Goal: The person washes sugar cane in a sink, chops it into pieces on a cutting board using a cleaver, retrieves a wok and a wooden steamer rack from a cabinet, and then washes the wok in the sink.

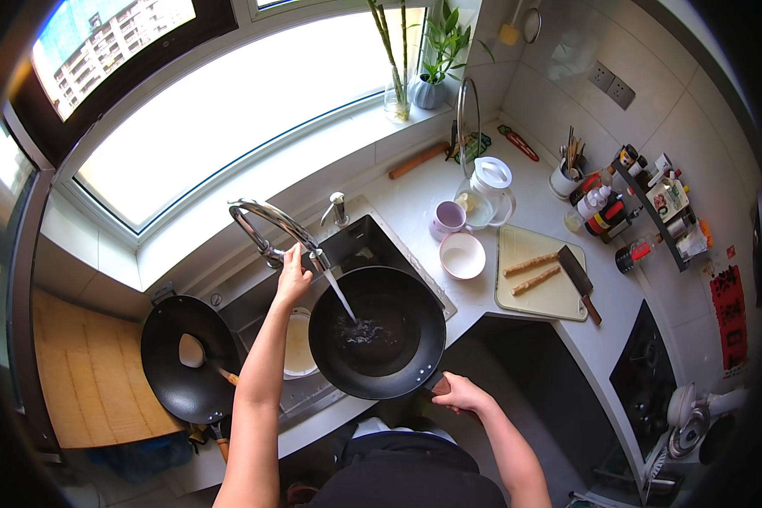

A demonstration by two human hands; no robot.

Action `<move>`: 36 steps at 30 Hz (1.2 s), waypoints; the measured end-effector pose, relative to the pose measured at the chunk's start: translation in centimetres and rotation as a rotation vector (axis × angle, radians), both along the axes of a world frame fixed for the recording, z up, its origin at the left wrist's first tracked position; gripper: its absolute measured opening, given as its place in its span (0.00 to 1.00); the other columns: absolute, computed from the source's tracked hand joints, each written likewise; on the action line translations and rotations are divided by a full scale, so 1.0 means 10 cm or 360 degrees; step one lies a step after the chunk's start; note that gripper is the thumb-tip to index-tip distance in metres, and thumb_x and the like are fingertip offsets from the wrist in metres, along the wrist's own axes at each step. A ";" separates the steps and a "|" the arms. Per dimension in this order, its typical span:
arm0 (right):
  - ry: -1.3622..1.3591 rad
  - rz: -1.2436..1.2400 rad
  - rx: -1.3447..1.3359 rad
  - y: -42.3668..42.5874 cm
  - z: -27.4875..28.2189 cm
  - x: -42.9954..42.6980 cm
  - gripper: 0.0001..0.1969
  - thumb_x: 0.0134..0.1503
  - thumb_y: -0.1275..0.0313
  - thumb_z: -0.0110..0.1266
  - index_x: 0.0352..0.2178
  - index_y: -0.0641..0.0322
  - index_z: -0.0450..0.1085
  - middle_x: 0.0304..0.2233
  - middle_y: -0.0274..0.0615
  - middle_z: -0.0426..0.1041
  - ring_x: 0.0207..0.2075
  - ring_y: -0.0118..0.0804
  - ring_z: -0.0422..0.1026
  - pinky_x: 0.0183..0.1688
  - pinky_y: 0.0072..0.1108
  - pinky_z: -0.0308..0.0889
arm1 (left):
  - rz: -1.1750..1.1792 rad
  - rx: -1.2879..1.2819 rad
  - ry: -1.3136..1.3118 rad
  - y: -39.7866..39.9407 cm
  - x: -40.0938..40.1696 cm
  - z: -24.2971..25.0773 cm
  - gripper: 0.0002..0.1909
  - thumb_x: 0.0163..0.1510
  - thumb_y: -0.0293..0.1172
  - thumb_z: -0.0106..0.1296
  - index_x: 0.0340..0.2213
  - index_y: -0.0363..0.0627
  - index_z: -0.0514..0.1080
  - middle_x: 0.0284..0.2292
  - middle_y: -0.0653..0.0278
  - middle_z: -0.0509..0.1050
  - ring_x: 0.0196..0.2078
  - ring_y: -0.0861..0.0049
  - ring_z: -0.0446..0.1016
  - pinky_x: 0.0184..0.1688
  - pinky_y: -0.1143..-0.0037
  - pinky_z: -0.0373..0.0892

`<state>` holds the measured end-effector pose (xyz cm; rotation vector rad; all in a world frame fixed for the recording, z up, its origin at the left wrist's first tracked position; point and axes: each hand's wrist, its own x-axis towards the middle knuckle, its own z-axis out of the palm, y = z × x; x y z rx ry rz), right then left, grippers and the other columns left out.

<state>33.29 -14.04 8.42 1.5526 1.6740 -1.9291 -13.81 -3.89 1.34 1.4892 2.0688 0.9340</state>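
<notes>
My right hand (460, 392) grips the handle of a black frying pan (394, 362), which is held over the sink (355, 244). Water runs from the chrome faucet (273, 219) into the pan and splashes on its base. My left hand (293, 276) is raised at the faucet, its fingers touching the metal near the spout; whether they close around a lever is hard to tell. Partly behind the pan and my left forearm, a round bowl (300, 346) with cloudy content sits in the sink.
Left of the sink a black wok (184, 381) holds a ladle (192, 350). On the right counter are a purple mug (449, 218), a white bowl (462, 256), a glass pitcher (482, 200) and a cutting board (514, 238) with two root pieces (536, 280) and a cleaver (574, 270).
</notes>
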 end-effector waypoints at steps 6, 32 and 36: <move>-0.0026 0.0008 0.0009 0.01 0.03 -0.02 0.21 0.48 0.72 0.62 0.41 0.69 0.63 0.30 0.41 0.75 0.17 0.23 0.66 0.17 0.18 0.64 | -0.0051 -0.0066 0.0008 -0.01 0.02 0.06 0.42 0.45 0.22 0.47 0.62 0.42 0.48 0.59 0.55 0.54 0.48 0.59 0.69 0.51 0.69 0.68; -0.0119 -0.0088 -0.0023 -0.04 0.31 -0.25 0.18 0.49 0.71 0.64 0.37 0.63 0.63 0.18 0.32 0.65 0.16 0.22 0.63 0.17 0.18 0.60 | -0.0490 0.0008 0.1053 -0.27 -0.15 0.26 0.32 0.45 0.23 0.49 0.55 0.40 0.63 0.60 0.65 0.59 0.43 0.63 0.71 0.45 0.69 0.71; -0.0085 -0.0142 -0.0013 -0.09 0.34 -0.22 0.18 0.49 0.71 0.64 0.37 0.64 0.64 0.18 0.33 0.66 0.17 0.22 0.64 0.17 0.18 0.61 | -0.0509 -0.0153 0.1227 -0.24 -0.18 0.40 0.33 0.45 0.23 0.48 0.56 0.42 0.63 0.60 0.70 0.60 0.42 0.64 0.72 0.41 0.67 0.72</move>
